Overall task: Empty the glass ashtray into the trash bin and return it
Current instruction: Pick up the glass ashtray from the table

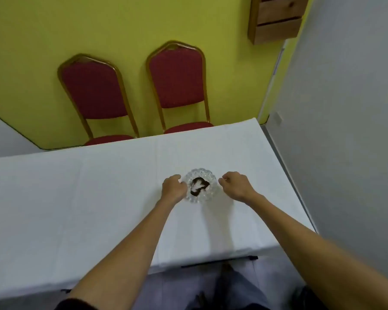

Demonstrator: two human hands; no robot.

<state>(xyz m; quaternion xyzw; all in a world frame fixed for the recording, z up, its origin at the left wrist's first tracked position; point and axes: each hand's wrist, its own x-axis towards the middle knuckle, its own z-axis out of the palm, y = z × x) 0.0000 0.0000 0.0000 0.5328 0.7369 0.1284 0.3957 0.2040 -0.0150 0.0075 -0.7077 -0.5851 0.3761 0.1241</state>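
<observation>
I see the glass ashtray (200, 185) on the white tablecloth (99, 198), toward the table's right end, dark ash inside — no label or writing readable. My left hand (173, 188) touches its left rim, fingers curled, holding nothing; my right hand (235, 184) sits just beside the right rim, fingers loosely bent — not gripping.

The glass ashtray (199, 185) sits on the table (99, 198), toward its right end, with debris (198, 185) lying in it; the left hand (173, 187) is just beside its left rim, the right hand (235, 185) near its right; two chairs (92, 95) (177, 79) stand behind the table's far edge, side by side against the wall (31, 52); a wooden box (276, 19) hangs above to the right
</observation>
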